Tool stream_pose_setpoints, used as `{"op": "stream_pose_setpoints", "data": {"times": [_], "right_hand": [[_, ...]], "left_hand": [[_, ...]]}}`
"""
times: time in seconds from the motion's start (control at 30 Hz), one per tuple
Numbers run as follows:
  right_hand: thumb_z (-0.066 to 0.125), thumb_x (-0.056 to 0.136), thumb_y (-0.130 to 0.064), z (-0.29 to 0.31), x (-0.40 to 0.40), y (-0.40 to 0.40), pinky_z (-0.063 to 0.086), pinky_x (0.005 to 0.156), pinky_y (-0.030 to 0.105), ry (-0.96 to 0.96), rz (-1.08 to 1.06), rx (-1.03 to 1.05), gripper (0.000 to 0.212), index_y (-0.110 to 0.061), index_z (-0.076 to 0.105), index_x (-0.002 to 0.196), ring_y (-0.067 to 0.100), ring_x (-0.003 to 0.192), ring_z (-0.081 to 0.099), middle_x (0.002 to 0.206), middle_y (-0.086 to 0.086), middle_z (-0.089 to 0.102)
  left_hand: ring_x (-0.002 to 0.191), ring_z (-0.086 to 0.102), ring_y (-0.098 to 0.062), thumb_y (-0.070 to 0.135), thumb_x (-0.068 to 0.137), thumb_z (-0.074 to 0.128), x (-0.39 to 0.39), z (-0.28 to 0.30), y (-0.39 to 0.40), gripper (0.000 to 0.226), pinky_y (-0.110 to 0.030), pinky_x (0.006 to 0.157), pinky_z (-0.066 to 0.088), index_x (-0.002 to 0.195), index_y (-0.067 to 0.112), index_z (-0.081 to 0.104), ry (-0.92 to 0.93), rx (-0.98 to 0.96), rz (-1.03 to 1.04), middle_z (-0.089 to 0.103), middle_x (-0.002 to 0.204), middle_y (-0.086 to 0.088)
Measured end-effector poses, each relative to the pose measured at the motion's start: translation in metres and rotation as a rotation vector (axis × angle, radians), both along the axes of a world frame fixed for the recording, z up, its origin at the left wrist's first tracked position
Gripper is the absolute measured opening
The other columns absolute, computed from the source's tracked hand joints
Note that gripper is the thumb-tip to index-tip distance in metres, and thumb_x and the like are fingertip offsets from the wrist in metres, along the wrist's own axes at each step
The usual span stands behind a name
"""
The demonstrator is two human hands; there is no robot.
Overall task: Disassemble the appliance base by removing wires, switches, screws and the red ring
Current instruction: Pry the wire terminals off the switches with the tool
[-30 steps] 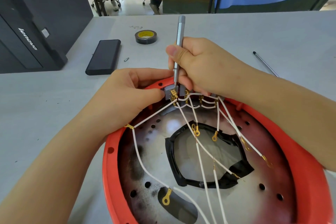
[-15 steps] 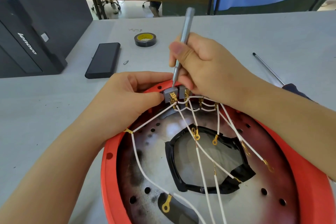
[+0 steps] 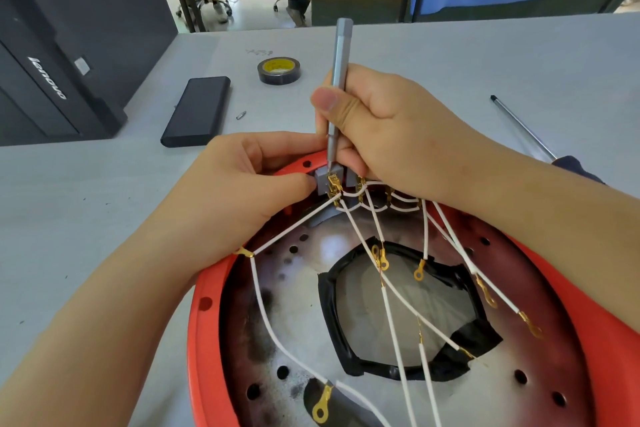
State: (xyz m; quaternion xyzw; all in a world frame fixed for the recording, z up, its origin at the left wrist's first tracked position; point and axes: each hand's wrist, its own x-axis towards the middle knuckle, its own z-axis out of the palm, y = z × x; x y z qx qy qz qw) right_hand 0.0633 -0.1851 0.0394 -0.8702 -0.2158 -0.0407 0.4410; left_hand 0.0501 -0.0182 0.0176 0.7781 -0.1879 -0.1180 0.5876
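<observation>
The appliance base lies upside down in front of me: a red ring (image 3: 204,305) around a scorched metal plate (image 3: 298,329) with a black-taped hole. White wires (image 3: 391,315) with gold terminals fan out from grey switches (image 3: 327,180) at the ring's far edge. My left hand (image 3: 242,191) pinches the leftmost switch between thumb and fingers. My right hand (image 3: 384,128) grips a slim grey screwdriver (image 3: 339,80), held nearly upright, its tip down on that switch's top by the gold terminals.
On the grey table behind the base lie a black flat case (image 3: 197,111), a loose bit (image 3: 241,114), a roll of black tape (image 3: 278,70) and a long screwdriver (image 3: 519,128) at right. A black computer case (image 3: 59,55) stands at far left.
The screwdriver tilted to the right half a second ago and now stands nearly upright again, tip still at the leftmost switch. My left hand keeps its pinch on the switch.
</observation>
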Motion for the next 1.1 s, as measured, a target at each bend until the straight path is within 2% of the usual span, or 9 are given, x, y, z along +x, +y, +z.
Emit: {"op": "stream_pose_setpoints", "data": {"times": [0.13,0.2,0.3,0.37,0.47,0.6,0.77,0.97,1.1], "right_hand": [[0.036,0.102,-0.034,0.0012,0.0009,0.0016,0.036,0.048,0.012,0.013,-0.016,-0.028,0.028,-0.02,0.047,0.08,-0.001,0.041,0.048,0.043,-0.019,0.05],[0.036,0.102,-0.035,0.003,0.0024,0.003,0.036,0.047,0.012,0.031,-0.023,-0.044,0.031,-0.021,0.046,0.077,0.0,0.039,0.047,0.04,-0.018,0.049],[0.036,0.102,-0.034,0.0062,0.0056,0.0053,0.034,0.042,0.01,0.073,-0.023,-0.056,0.033,-0.018,0.049,0.077,-0.002,0.036,0.047,0.035,-0.017,0.045],[0.036,0.102,-0.034,0.0073,0.007,0.0062,0.034,0.042,0.011,0.09,-0.022,-0.064,0.033,-0.016,0.05,0.078,-0.002,0.036,0.047,0.034,-0.017,0.045],[0.036,0.102,-0.035,0.0078,0.0078,0.0067,0.035,0.042,0.011,0.098,-0.016,-0.074,0.033,-0.015,0.05,0.08,-0.003,0.036,0.047,0.035,-0.018,0.045],[0.035,0.102,-0.034,0.007,0.0066,0.0051,0.035,0.041,0.009,0.109,-0.003,-0.067,0.032,-0.013,0.05,0.083,-0.004,0.035,0.047,0.035,-0.018,0.046],[0.035,0.102,-0.033,0.0039,0.0009,-0.0011,0.034,0.041,0.007,0.104,-0.028,0.064,0.031,-0.018,0.049,0.079,-0.002,0.036,0.048,0.039,-0.018,0.048],[0.036,0.102,-0.033,0.0016,-0.0002,0.0003,0.037,0.045,0.01,0.021,-0.05,-0.016,0.028,-0.022,0.046,0.079,-0.002,0.04,0.049,0.043,-0.021,0.05],[0.036,0.101,-0.034,0.0022,0.0015,0.002,0.035,0.043,0.011,0.022,-0.056,-0.045,0.029,-0.019,0.047,0.079,0.0,0.037,0.046,0.041,-0.019,0.048]], "left_hand": [[0.083,0.071,-0.009,0.011,0.079,0.066,0.0007,-0.0006,0.0006,0.033,-0.012,0.07,0.051,0.099,0.036,0.073,0.005,-0.004,-0.006,0.075,0.09,0.008],[0.088,0.071,-0.014,0.011,0.081,0.068,0.002,-0.0009,0.0013,0.033,-0.02,0.08,0.054,0.101,0.037,0.072,-0.003,0.021,-0.01,0.075,0.092,0.007],[0.094,0.069,-0.025,0.019,0.076,0.066,0.003,-0.0016,0.0016,0.035,-0.041,0.093,0.051,0.102,0.041,0.071,-0.02,0.068,0.003,0.074,0.094,0.005],[0.093,0.07,-0.026,0.02,0.074,0.063,0.0028,-0.0014,0.0011,0.036,-0.044,0.094,0.05,0.102,0.041,0.07,-0.021,0.063,0.01,0.074,0.094,0.006],[0.097,0.066,-0.037,0.021,0.074,0.064,0.002,-0.0011,-0.0003,0.035,-0.051,0.095,0.048,0.102,0.041,0.071,-0.016,0.057,0.014,0.074,0.094,0.002],[0.095,0.068,-0.029,0.02,0.075,0.067,0.0021,-0.001,-0.0003,0.034,-0.045,0.095,0.05,0.104,0.038,0.071,-0.013,0.053,0.001,0.074,0.094,0.004],[0.091,0.07,-0.014,0.017,0.079,0.068,0.0025,-0.0014,0.001,0.033,-0.024,0.085,0.053,0.105,0.036,0.071,-0.004,0.042,0.007,0.074,0.092,0.009],[0.098,0.067,-0.029,0.012,0.083,0.066,0.0021,-0.0027,0.001,0.035,-0.044,0.095,0.049,0.108,0.036,0.07,-0.002,0.06,0.034,0.074,0.094,0.006],[0.094,0.069,-0.024,0.013,0.082,0.066,0.0026,-0.0029,0.0019,0.036,-0.033,0.089,0.054,0.104,0.041,0.07,-0.02,0.065,0.02,0.074,0.092,0.009]]}}
